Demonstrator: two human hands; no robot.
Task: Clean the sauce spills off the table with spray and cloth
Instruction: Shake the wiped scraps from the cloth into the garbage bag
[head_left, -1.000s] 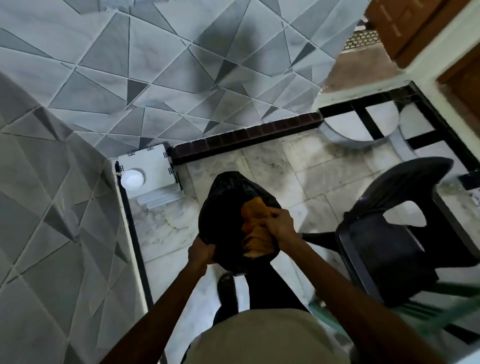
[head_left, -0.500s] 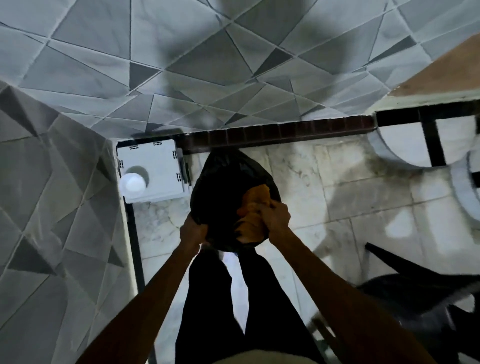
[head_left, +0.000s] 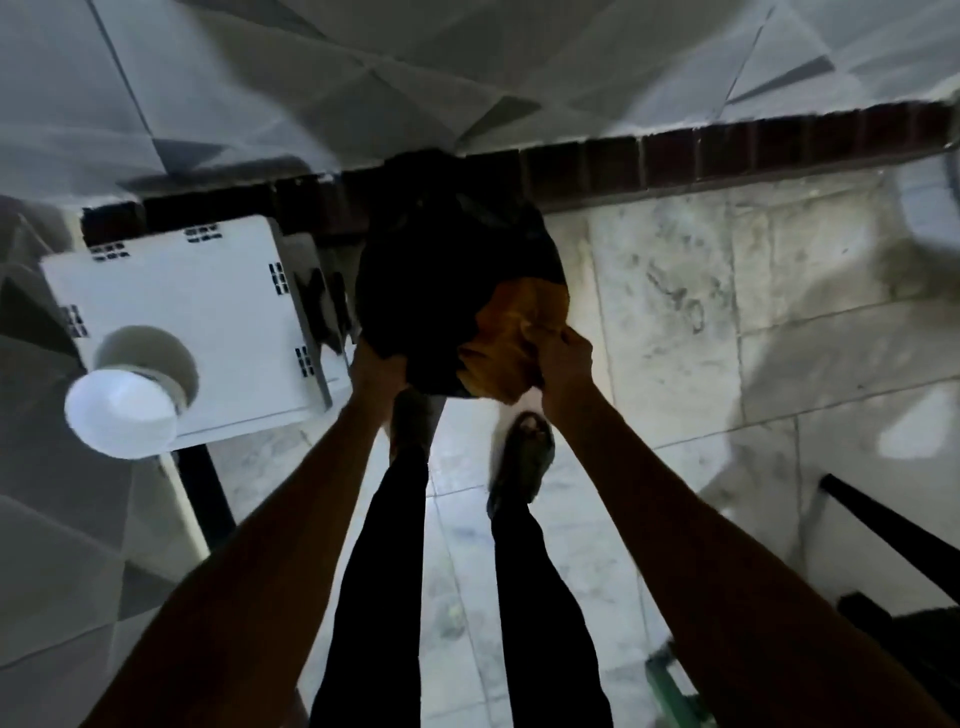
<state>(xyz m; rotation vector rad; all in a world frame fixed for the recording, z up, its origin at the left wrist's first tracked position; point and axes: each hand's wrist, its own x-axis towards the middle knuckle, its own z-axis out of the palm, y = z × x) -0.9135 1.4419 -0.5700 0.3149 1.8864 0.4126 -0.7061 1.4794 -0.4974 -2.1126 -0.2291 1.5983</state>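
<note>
A black plastic bag (head_left: 441, 270) hangs in front of me above the floor, close to the tiled wall. My left hand (head_left: 376, 366) grips its left rim. My right hand (head_left: 563, 358) grips an orange cloth (head_left: 511, 338) at the bag's opening on the right side. Part of the cloth lies inside the bag, part bulges out. The frame is blurred. No spray bottle and no table with spills are in view.
A white plastic stool (head_left: 192, 312) stands at the left by the wall, with a white round object (head_left: 122, 410) at its near corner. My legs and feet (head_left: 522, 457) stand on the marble floor (head_left: 727, 312). A dark chair's leg (head_left: 893, 540) shows at the lower right.
I have stepped closer to the wall and the stool, and the view has tilted down. The dark chair has slid out to the right edge. Both hands keep their grips on bag and cloth.
</note>
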